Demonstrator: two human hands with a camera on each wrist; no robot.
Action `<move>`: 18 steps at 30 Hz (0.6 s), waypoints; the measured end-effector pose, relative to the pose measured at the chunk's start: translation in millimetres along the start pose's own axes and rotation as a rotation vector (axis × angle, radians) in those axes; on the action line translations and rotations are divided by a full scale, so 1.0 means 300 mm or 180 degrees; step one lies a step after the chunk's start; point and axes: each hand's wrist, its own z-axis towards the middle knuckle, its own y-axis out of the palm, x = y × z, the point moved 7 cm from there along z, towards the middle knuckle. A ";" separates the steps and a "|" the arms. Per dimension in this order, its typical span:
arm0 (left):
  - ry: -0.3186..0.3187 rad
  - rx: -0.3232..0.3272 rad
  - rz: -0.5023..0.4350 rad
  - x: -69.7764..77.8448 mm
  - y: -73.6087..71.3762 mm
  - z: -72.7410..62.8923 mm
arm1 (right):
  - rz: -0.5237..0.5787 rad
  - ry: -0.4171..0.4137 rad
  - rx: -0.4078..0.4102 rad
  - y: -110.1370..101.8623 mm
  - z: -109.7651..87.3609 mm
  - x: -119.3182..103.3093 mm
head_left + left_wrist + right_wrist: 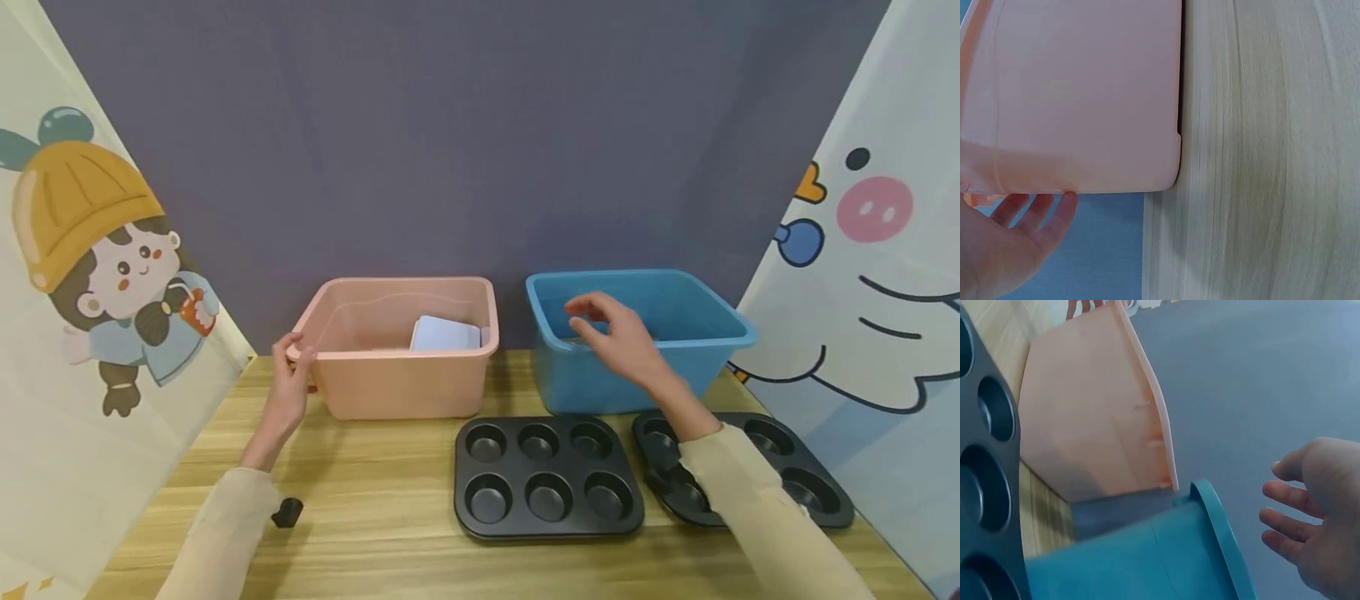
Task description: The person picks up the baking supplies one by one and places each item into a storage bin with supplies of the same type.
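Note:
At the left stands a pink plastic bin (405, 387), where my left hand (287, 387) holds the rim at the near left corner. In the left wrist view, the left fingers (1054, 222) bend against the bin's side. A white, round-cornered object (446, 333) lies inside this bin, partly hidden by the front wall. My right hand (622, 342) is over the front rim of a blue plastic bin (555, 379), fingers slightly bent and nothing in them. The right wrist view shows that hand (1329, 512) apart from the blue rim, thumb and fingers spread.
A black six-cup muffin tin (514, 460) lies on the wooden table before the bins. A second black muffin tin (789, 462) sits to its right, partly under my right forearm. A small black object (287, 512) is beside my left sleeve. Behind the bins rises a grey wall (480, 150).

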 end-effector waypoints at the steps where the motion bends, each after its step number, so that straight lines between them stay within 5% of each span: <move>1: 0.0002 0.0021 0.0012 0.001 -0.002 0.001 | -0.0026 0.0000 0.0021 -0.011 -0.007 0.007; 18: -0.0038 -0.0008 0.0080 0.003 0.001 -0.003 | -0.0287 0.0313 0.0414 -0.174 -0.159 0.127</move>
